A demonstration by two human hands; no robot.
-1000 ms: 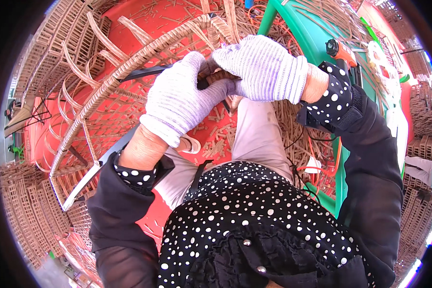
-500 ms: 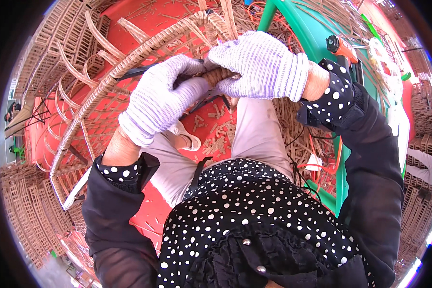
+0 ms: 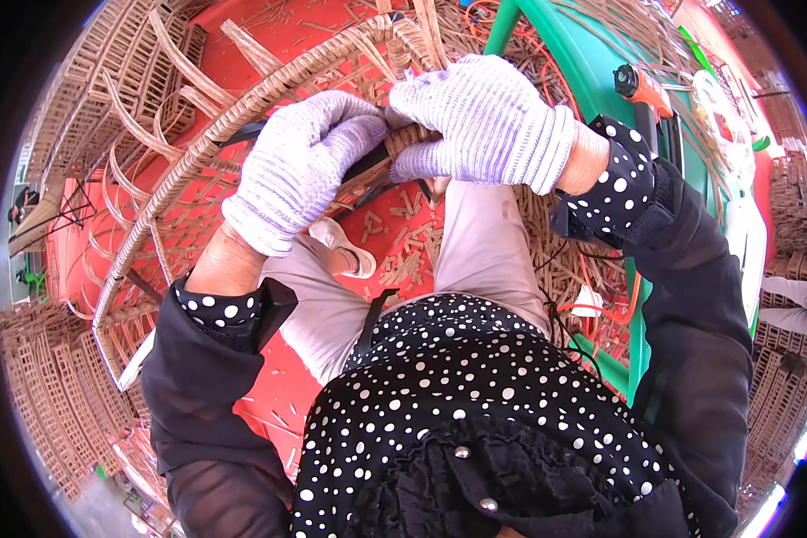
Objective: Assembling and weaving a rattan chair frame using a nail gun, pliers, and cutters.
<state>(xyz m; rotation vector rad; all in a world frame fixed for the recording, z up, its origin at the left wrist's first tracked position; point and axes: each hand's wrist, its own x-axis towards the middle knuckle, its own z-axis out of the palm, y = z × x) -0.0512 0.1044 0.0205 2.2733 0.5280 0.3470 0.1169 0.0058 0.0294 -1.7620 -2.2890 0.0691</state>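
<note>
Woven frame (image 3: 269, 87) stood front-left; right hand (image 3: 489, 121) grip was clamped on wrapped bar (image 3: 410, 139), between both hands; left hand (image 3: 298, 170) grip curled beside it, couldn't tell on what; slackened tension might've unwound it.

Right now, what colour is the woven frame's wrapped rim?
The wrapped rim is light brown, clearest in the head view.

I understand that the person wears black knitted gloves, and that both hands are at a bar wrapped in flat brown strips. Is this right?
Not quite: the colour is wrong. The head view shows white-and-purple striped knitted gloves on the left hand and right hand. Both are indeed at the bar wrapped in flat brown strips.
</note>
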